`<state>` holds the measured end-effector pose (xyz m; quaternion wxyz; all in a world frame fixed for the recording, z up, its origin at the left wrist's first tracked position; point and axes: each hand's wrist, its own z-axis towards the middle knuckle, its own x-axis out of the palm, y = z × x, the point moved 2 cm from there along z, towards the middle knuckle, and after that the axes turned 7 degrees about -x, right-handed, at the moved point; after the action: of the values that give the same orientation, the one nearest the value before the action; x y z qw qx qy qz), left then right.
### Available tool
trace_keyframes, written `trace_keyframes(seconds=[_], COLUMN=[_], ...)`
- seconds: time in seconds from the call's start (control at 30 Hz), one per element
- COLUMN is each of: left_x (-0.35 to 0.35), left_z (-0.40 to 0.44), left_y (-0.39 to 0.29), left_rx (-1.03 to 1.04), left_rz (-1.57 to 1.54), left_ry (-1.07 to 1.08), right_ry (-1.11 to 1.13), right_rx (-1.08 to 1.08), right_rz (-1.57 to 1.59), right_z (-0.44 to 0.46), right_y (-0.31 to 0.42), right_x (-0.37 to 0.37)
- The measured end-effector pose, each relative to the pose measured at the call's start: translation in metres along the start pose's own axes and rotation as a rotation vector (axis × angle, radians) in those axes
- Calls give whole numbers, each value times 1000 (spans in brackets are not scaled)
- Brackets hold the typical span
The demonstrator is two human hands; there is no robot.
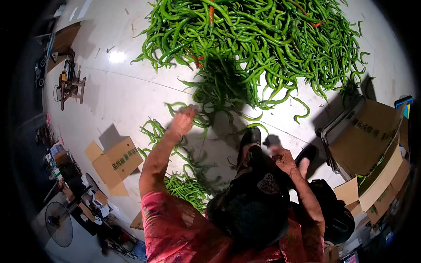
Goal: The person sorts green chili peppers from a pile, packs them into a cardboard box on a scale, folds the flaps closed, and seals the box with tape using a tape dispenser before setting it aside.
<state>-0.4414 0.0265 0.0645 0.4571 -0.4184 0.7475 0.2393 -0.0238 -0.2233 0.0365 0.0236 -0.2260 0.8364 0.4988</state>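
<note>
My left hand (183,121) is reached forward low over the floor, its fingers closed on a green chili pepper (176,104) whose curved end sticks out on the left. More peppers lie beside and under its fingertips. My right hand (284,159) is by my knee with its fingers curled in; whatever they hold, if anything, is hidden. Ahead spreads a large heap of long green chili peppers (263,48), with a few red ones (211,15) among them. A smaller pile of green peppers (186,189) lies by my left side, with a loose trail of peppers (153,129) leading up from it.
An open cardboard box (120,161) lies on the pale floor (131,96) to the left. On the right stand a metal-framed chair (326,144) and a larger open carton (379,179). A fan (58,223) and a small wooden stool (72,87) are farther left. My shoes (251,136) rest near the heap.
</note>
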Motion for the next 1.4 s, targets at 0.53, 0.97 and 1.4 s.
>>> trace_keyframes(seconds=[0.53, 0.97, 1.4], left_x=[-67, -63, -100], left_z=[13, 168, 153], left_y=[-216, -139, -141], left_rx=[338, 480, 611], left_rz=[-976, 140, 138], left_ry=[-165, -547, -185], right_ry=[-266, -473, -506], right_rx=[464, 399, 426], right_rz=[1303, 1363, 1351], right_z=[69, 46, 24], right_y=[138, 91, 91], right_x=[-9, -32, -46])
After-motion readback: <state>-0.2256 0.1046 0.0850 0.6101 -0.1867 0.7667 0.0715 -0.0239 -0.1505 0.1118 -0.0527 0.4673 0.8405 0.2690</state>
